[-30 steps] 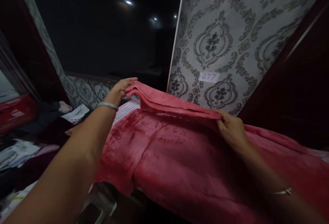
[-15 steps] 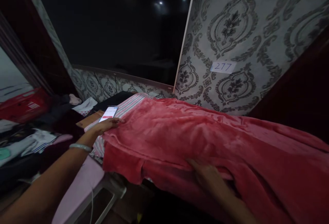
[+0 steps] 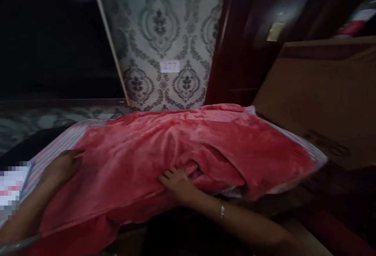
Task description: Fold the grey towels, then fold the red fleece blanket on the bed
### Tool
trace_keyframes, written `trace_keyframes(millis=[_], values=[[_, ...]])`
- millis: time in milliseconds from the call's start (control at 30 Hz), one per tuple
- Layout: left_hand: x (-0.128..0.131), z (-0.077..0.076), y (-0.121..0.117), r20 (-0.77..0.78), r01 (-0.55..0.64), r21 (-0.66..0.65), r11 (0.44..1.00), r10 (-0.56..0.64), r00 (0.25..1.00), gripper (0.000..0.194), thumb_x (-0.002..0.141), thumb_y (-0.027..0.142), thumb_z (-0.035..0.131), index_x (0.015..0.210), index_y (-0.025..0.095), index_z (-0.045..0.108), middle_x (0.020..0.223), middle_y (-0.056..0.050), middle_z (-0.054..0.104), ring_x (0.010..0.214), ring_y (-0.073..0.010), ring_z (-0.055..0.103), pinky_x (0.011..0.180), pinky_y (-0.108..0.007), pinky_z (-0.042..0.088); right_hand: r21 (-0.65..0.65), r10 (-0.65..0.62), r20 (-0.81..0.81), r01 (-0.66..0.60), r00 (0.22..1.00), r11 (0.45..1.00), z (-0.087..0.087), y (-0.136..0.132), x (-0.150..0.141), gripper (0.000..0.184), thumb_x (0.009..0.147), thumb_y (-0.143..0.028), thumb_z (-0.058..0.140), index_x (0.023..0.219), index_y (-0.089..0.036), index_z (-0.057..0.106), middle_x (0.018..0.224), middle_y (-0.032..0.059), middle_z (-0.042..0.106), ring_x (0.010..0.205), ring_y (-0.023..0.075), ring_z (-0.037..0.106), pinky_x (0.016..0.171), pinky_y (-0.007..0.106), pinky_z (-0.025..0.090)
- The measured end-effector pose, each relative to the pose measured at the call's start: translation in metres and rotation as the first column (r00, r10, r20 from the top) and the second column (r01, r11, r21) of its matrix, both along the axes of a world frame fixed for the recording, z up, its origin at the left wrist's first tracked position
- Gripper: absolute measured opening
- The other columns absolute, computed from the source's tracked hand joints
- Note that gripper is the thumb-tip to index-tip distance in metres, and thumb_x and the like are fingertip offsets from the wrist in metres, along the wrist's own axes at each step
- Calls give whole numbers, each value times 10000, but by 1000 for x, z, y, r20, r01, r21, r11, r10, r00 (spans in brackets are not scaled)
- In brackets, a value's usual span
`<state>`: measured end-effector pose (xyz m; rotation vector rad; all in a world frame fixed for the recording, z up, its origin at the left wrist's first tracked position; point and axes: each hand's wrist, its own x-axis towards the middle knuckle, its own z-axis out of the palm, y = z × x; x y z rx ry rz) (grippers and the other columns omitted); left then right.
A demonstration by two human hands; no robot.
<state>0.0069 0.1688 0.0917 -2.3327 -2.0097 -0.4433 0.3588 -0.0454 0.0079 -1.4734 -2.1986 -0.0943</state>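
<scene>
A coral-red plush garment [image 3: 132,158] lies spread over a striped cloth [image 3: 55,146]; I cannot tell its exact cut. At its left end is my left hand [image 3: 63,168], fingers stretched loosely over the fabric near the striped edge. My right hand [image 3: 178,185] rests on the front middle of the garment, fingers apart and pressing on the plush. Just right of those fingers the fabric bunches into a rounded fold with a dark gap. Toward the right the red cloth lies flatter, and striped cloth shows past its corner.
A phone-like thing with a blurred-out screen [image 3: 13,189] sits at the left edge. Behind are a large dark screen [image 3: 53,40], patterned wallpaper [image 3: 160,21] and a paper label [image 3: 169,66] reading 277. A big cardboard box [image 3: 323,91] stands at the right.
My view has swung right, bringing the box and the garment's right end into sight. My right hand now lies on top of the fabric at the front; my left hand stays near the left end.
</scene>
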Motion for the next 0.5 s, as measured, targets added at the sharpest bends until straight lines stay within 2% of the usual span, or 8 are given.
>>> trace_keyframes(millis=[67, 133, 200, 233, 333, 400, 433, 500], values=[[77, 4, -1, 12, 214, -18, 977, -214, 977, 551, 850, 365, 368, 1256, 118, 647, 1307, -138, 687, 1203, -293, 632, 1030, -392, 485, 5, -45, -9, 45, 999, 999, 6, -7, 1, 360, 797, -80, 613, 1093, -265, 705, 1044, 41, 750, 992, 265, 670, 877, 419, 548], [151, -1, -11, 6, 365, -49, 930, -366, 931, 604, 874, 370, 345, 1343, 73, 585, 1412, -163, 610, 1294, -283, 577, 1112, -379, 426, 13, -33, -30, 33, 999, 999, 11, -17, 5, 402, 810, -111, 612, 1177, -259, 686, 1148, 39, 739, 1069, 262, 660, 982, 456, 517], [208, -15, -23, -54, 394, -42, 918, -396, 917, 618, 900, 369, 329, 1383, 56, 555, 1467, -195, 551, 1358, -303, 521, 1141, -419, 397, 50, 5, -93, -1, 996, 999, 13, -32, 17, 441, 843, -144, 571, 1247, -299, 661, 1279, 6, 699, 1182, 241, 621, 1086, 452, 456], [227, -24, -28, -91, 391, -29, 920, -392, 916, 620, 914, 369, 316, 1393, 51, 549, 1490, -212, 521, 1387, -324, 488, 1145, -463, 386, 76, 17, -142, -6, 990, 997, 13, -41, 27, 447, 865, -157, 541, 1264, -324, 654, 1323, -15, 678, 1222, 225, 602, 1109, 427, 441], [250, -52, -32, -183, 379, 27, 925, -368, 912, 612, 947, 350, 272, 1416, 60, 536, 1546, -241, 442, 1451, -375, 392, 1116, -597, 366, 164, -25, -333, 84, 942, 983, 6, -73, 73, 422, 916, -189, 478, 1268, -339, 657, 1321, -7, 677, 1218, 211, 611, 1078, 383, 477], [249, -66, -26, -211, 401, 38, 915, -385, 899, 593, 946, 337, 285, 1407, 70, 546, 1536, -244, 454, 1448, -369, 397, 1091, -596, 388, 207, -107, -459, 223, 882, 953, -2, -96, 116, 369, 938, -219, 482, 1241, -318, 668, 1234, 30, 715, 1150, 227, 650, 1020, 408, 520], [247, -71, -21, -215, 418, 47, 907, -400, 891, 591, 944, 335, 280, 1399, 75, 553, 1528, -239, 466, 1449, -369, 395, 1085, -601, 390, 217, -165, -521, 316, 838, 924, -6, -107, 141, 341, 943, -233, 487, 1217, -309, 676, 1180, 42, 732, 1109, 233, 667, 985, 418, 536], [243, -79, -10, -179, 438, 67, 897, -421, 889, 579, 926, 320, 281, 1366, 95, 583, 1506, -221, 502, 1464, -353, 373, 1101, -602, 370, 190, -325, -652, 562, 685, 805, -17, -126, 193, 293, 948, -277, 488, 1147, -278, 703, 1077, 60, 749, 1017, 232, 688, 921, 414, 554]])
